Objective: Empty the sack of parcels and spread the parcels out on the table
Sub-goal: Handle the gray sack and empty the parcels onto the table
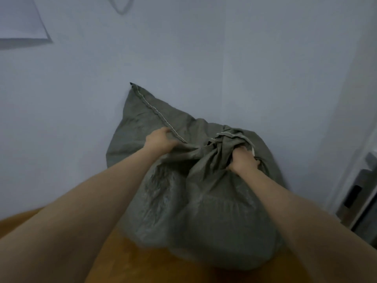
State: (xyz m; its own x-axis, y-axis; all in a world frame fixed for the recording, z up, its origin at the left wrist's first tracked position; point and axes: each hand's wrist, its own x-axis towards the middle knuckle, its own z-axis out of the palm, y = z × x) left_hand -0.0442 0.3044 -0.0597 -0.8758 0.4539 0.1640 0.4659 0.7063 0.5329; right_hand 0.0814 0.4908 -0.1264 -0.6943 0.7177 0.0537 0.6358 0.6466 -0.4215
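Fabric of a grey-green woven sack (204,201) is filling the middle of our view, crinkled and dull, with a pale stitched seam (158,113) running along its upper edge. We are holding it up with both hands. Our left hand (160,140) is pinching the cloth right at the seam, fingers curled over the edge. Our right hand (243,160) is clenching a thick, twisted bunch of cloth in a full fist. The hands are apart, with a taut fold of cloth stretching between them. Beyond the left hand, one corner of the sack is pointing upward. Below both hands the body of the sack is hanging, swelling into rounded bulges; the cloth is hiding whatever is making them. Its lowest part is meeting the orange-brown wooden worktop (130,260) beneath our forearms, though blur is keeping us from telling how firmly it is resting there.

Behind the sack a pale blue-grey wall (255,58) is rising. High up, far out past the left hand, a white sheet (20,21) is showing on it, and a thin cord (120,8) is looping down at the top. Out past the right hand, a grey unit (363,201) is standing at the edge of view, too blurred to make out.
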